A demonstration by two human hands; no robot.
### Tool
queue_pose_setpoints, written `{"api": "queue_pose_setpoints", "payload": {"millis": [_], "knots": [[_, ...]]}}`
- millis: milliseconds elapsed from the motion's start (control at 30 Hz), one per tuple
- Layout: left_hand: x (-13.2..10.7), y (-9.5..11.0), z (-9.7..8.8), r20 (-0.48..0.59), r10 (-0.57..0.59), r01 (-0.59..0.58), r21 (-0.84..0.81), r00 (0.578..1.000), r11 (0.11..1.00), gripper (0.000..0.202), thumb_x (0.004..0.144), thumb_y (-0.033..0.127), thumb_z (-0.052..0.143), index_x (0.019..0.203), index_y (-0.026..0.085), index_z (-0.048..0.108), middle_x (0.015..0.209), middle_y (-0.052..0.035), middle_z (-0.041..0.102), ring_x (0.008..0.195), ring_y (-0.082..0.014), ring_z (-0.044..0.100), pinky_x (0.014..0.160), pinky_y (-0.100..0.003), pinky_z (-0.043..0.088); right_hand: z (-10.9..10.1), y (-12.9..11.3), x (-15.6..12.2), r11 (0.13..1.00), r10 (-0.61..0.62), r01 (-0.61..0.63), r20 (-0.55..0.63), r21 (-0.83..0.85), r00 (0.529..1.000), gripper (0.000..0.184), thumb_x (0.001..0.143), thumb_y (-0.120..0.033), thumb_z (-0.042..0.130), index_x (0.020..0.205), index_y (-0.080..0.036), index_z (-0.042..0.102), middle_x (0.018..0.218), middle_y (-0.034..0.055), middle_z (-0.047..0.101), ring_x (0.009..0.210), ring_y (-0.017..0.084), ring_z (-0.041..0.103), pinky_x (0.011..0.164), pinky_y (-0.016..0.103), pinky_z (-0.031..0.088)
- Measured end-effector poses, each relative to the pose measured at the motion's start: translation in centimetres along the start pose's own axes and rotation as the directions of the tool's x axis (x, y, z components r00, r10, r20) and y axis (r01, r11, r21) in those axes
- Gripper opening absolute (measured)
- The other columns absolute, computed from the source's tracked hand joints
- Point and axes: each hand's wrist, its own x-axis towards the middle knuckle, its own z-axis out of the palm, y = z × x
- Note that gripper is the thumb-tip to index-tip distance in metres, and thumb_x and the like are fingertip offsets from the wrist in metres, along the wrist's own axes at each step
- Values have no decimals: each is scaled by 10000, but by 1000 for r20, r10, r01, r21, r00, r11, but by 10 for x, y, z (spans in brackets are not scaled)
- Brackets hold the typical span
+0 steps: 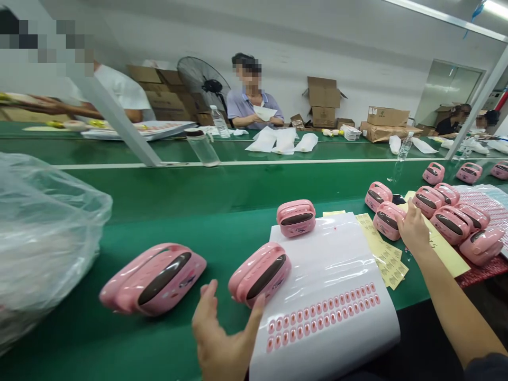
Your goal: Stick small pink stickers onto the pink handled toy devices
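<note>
My left hand (224,333) is open, thumb and fingers spread, just in front of a pink plastic device (260,274) with a carry handle and a dark oval window. It holds nothing. Farther right, my right hand (415,228) has its fingers closed at the right end of another pink device (388,219); the far fingertips are partly hidden. A similar device (153,280) lies to the left, and one more (296,217) stands at the back edge of a white sticker sheet (317,264). Rows of small pink oval stickers run along the sheet's near part.
Several pink devices (452,223) cluster at the right by yellow paper (452,254) and yellow label sheets (387,259). A clear plastic bag (47,243) bulges at left. Beyond a metal frame post (115,116), a co-worker (254,103) holds white paper. A clear cup (203,147) stands near the divider.
</note>
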Motion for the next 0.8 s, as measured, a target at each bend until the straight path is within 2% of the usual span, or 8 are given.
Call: {"api": "queue_pose_setpoints", "payload": {"millis": [133,233,300,400,533,633,733,800], "knots": [[38,11,4,130,-244,247,-5,961,969,631,683,628,557,1074,137,622,1183,-158,627,1171,-376,511,1018,-511,365,-3,-46,-25,890,-317,333,-104,311,943,454,895,-347,423,1282,-110,417,1052,187,581,1000,317,553,861,501,457],[44,28,5,244,-167,180,-32,955,983,531,589,601,647,910,182,704,1084,-116,699,1119,-362,564,996,-479,403,-7,-91,-56,636,-545,458,-59,622,837,431,883,-260,440,1296,-151,379,1107,159,582,1031,263,561,883,452,479],[38,45,3,416,-52,81,-53,908,995,444,570,549,694,859,214,733,1055,-88,717,1138,-351,555,1022,-466,375,-11,-117,-75,461,-665,440,-29,770,746,497,850,-218,471,1324,-153,337,1226,166,540,1143,252,516,948,443,449],[22,70,-3,582,-25,90,-82,813,993,414,638,544,675,896,227,741,1035,-70,726,1090,-343,589,979,-459,423,-19,-145,-89,364,-717,223,120,904,687,583,767,-116,482,1328,-173,333,1236,131,566,1152,226,529,970,420,435],[5,71,-15,686,-64,296,-227,725,928,664,627,687,615,1072,200,684,1093,-104,697,1038,-394,603,854,-478,510,-24,-158,-93,343,-544,-331,473,879,693,650,663,-5,422,1274,-223,373,960,16,672,917,166,641,871,349,484],[-7,49,-17,735,212,267,-477,644,837,999,442,767,667,1292,266,508,1298,-117,570,1148,-436,517,914,-532,463,-19,-159,-101,196,-408,-738,738,646,538,557,680,-37,481,1205,-203,397,926,4,630,737,135,647,724,295,507],[-27,27,-6,715,309,202,-533,628,822,1142,378,709,739,1379,307,366,1369,-118,495,1199,-447,464,925,-558,449,-12,-149,-121,121,-359,-890,856,439,373,471,692,-90,572,1134,-194,448,930,8,605,720,125,635,655,258,492],[-42,16,5,718,250,161,-450,649,878,1171,365,699,742,1392,308,336,1321,-119,539,1162,-443,503,881,-547,489,-11,-132,-136,168,-343,-845,834,508,433,460,722,-133,595,1153,-209,453,958,23,601,815,145,639,705,277,503]]}}
